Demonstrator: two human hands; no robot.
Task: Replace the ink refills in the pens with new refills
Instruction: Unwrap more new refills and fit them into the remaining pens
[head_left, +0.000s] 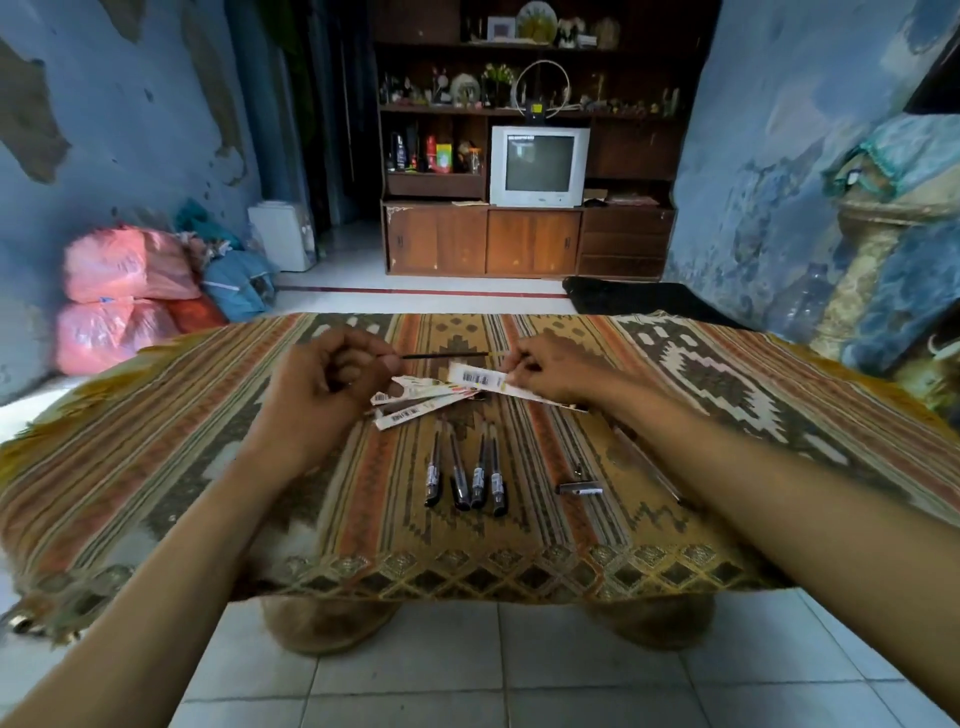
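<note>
Drawing a new refill out of its packet

Centre frame: the left hand (322, 387) pinches the thin refill (444, 356) by one end; the right hand (550, 374) grips its packet (480, 378). Pull straight along the sleeve (bending risks a kink). Four pens (465, 475) wait below.

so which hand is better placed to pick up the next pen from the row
Left: the left hand pinches only the thin refill and sits nearer the pens; the right hand holds the refill packet.

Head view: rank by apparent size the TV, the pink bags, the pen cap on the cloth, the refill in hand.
1. pink bags
2. TV, farther away, so only apparent
3. refill, long but thin
4. pen cap, similar to the refill in area; unsure
</note>
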